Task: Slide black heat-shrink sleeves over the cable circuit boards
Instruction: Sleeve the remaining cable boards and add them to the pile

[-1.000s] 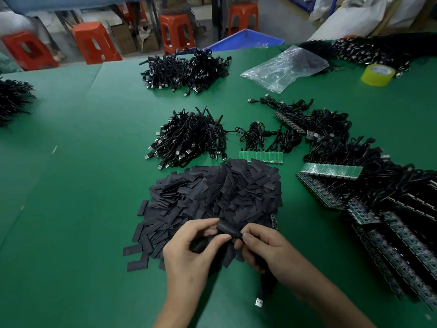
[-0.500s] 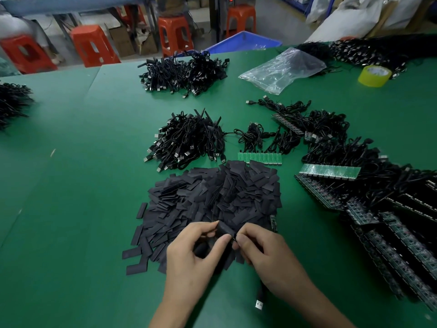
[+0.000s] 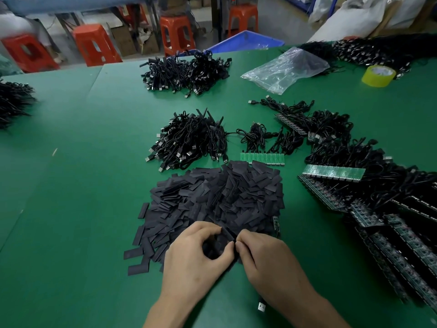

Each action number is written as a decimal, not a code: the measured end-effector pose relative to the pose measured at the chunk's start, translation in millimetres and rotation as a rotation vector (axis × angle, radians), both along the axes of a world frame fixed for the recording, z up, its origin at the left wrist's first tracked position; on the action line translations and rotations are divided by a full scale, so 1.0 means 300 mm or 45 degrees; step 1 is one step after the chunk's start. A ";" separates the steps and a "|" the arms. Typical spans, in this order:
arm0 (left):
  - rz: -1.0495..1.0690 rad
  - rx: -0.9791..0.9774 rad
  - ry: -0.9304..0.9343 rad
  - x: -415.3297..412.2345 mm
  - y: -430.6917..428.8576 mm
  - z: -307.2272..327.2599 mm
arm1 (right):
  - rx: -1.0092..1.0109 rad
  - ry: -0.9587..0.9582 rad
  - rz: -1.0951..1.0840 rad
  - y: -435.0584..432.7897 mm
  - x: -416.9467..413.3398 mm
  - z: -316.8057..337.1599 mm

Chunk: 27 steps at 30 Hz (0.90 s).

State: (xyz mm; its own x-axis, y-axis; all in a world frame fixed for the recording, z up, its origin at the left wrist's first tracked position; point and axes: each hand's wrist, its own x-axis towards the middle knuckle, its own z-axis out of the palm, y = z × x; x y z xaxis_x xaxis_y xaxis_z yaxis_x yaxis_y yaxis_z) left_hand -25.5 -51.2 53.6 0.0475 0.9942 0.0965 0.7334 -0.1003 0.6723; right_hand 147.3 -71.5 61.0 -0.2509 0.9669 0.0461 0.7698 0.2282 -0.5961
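A big pile of flat black heat-shrink sleeves (image 3: 220, 200) lies on the green table (image 3: 71, 185) in front of me. At its near edge my left hand (image 3: 196, 259) pinches one black sleeve (image 3: 225, 234) between thumb and fingers. My right hand (image 3: 267, 261) meets it fingertip to fingertip and grips a cable end; the board on it is hidden by the fingers. That cable's USB plug (image 3: 261, 306) shows below my right wrist. Green circuit-board strips (image 3: 262, 159) (image 3: 333, 172) with black cables lie behind and to the right.
Bundles of black USB cables (image 3: 189, 143) (image 3: 186, 72) sit further back. Rows of boards with cables (image 3: 390, 223) fill the right side. A clear plastic bag (image 3: 283, 69) and a yellow tape roll (image 3: 378, 75) lie at the far right. Orange stools (image 3: 94, 45) stand beyond the table.
Both hands have closed in on each other over the pile's near edge, and the sleeve between them is now mostly covered by the fingers.
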 end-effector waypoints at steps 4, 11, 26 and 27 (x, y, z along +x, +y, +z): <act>0.012 -0.014 0.143 0.022 -0.007 0.004 | 0.136 -0.154 0.022 -0.005 -0.013 -0.001; 0.115 0.025 0.146 0.037 -0.007 -0.013 | 0.130 -0.205 0.043 -0.003 -0.015 -0.008; 0.041 0.078 -0.380 0.016 0.003 -0.062 | -0.348 0.566 -0.181 0.016 0.021 -0.024; 0.034 0.099 -0.364 0.014 0.001 -0.061 | -0.355 0.563 -0.187 0.015 0.020 -0.024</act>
State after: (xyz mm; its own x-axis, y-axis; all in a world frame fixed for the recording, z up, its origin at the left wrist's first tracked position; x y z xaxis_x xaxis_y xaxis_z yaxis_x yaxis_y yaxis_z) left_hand -21.3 -50.9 35.3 -0.0186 0.9838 0.1783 0.5182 -0.1430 0.8432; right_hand 153.3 -67.0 53.9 -0.1271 0.9809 -0.1469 0.4435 -0.0763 -0.8930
